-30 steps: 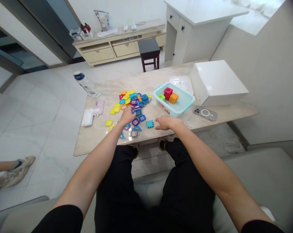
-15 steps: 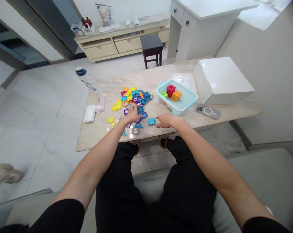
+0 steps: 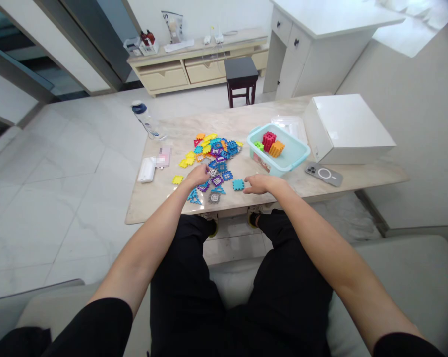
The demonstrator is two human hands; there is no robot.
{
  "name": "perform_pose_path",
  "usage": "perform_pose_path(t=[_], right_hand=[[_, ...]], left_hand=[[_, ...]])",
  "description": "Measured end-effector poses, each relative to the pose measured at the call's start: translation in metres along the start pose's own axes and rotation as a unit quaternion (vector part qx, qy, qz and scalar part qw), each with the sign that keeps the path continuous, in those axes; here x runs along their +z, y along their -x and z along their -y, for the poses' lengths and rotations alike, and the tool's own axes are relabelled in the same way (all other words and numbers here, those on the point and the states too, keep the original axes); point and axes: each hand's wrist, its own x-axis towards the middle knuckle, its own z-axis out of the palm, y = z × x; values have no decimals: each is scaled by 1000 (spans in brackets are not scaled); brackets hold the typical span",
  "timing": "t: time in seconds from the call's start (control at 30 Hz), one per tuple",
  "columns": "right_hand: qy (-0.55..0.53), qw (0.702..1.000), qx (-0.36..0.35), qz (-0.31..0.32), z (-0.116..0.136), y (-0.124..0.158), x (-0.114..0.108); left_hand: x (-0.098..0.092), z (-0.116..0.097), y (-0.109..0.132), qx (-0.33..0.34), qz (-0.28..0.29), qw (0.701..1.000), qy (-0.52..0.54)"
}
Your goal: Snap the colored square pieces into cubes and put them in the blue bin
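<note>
Turquoise tile (image 3: 238, 185) flat on table (image 3: 153, 201), just left of right fingers (image 3: 251, 179).

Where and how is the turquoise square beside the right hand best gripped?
Probably by pinching the near and far toothed edges of the turquoise square, coming from its right: it lies flat, with bare tabletop along both those edges, and the right hand is already at its right side.

Only what looks like an S can be read, on the bag (image 3: 176, 30) at the back edge of the low cabinet (image 3: 163, 80); markings on the bottle (image 3: 149, 123) by the table's (image 3: 144, 206) far left corner cannot be deciphered.
</note>
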Motion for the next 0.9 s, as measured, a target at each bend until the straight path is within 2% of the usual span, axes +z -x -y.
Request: perform_pose_path(t=[0.17, 0.37, 0.6, 0.77, 0.9], right_hand=[[10, 1000, -4, 4, -3, -9, 3], [20, 1000, -7, 9, -6, -19, 4], [15, 1000, 1, -1, -4, -19, 1], [5, 1000, 4, -9, -7, -21, 3], [4, 1000, 3, 3, -12, -19, 9]], left_hand=[[-7, 15, 21, -6, -6, 999, -45], [-3, 6, 35, 51, 14, 996, -68], [6, -17, 35, 78, 1, 990, -117], [30, -49, 17, 88, 6, 987, -133], [50, -75, 2, 63, -8, 989, -136]])
